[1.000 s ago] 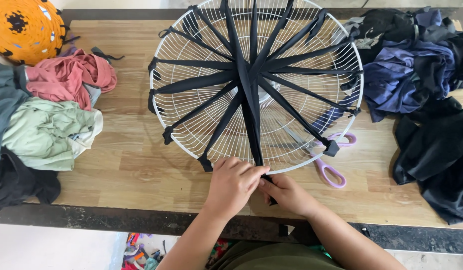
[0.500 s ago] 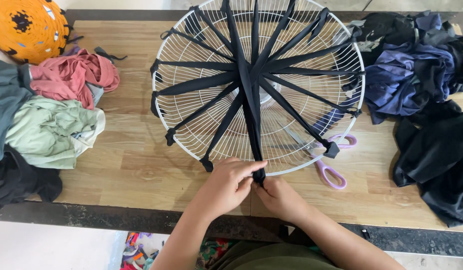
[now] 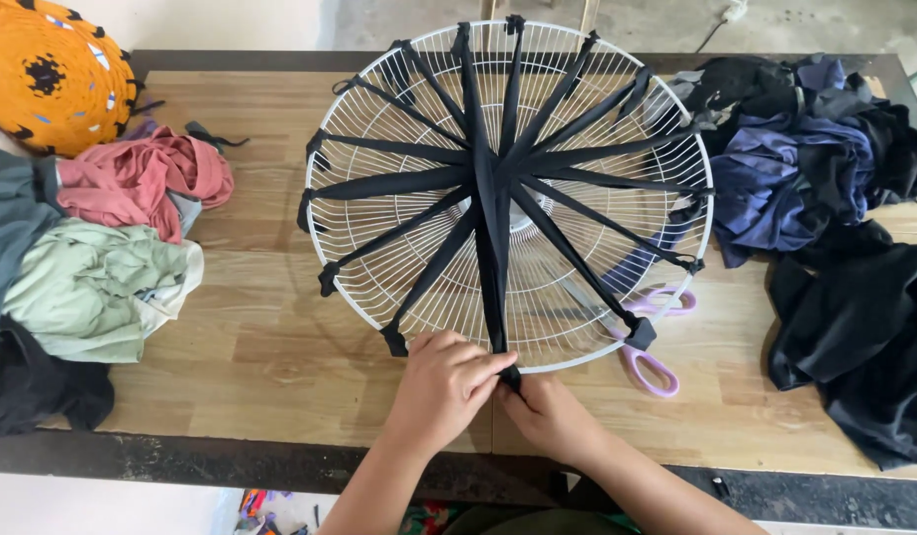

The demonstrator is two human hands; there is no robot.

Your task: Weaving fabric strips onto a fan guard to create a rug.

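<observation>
Tying a black cloth strip (image 3: 494,287) onto the near rim of the white fan guard (image 3: 399,99), centre frame on the tabletop (image 3: 270,367). Left hand (image 3: 441,388) and right hand (image 3: 550,416) pinched together on its end, lower centre. Likely needing a firm pull next.

Both the left hand (image 3: 447,388) and the right hand (image 3: 550,416) are bare, without gloves, rings or watch, forearms unsleeved to the frame edge, with dark olive clothing visible at the torso.
</observation>
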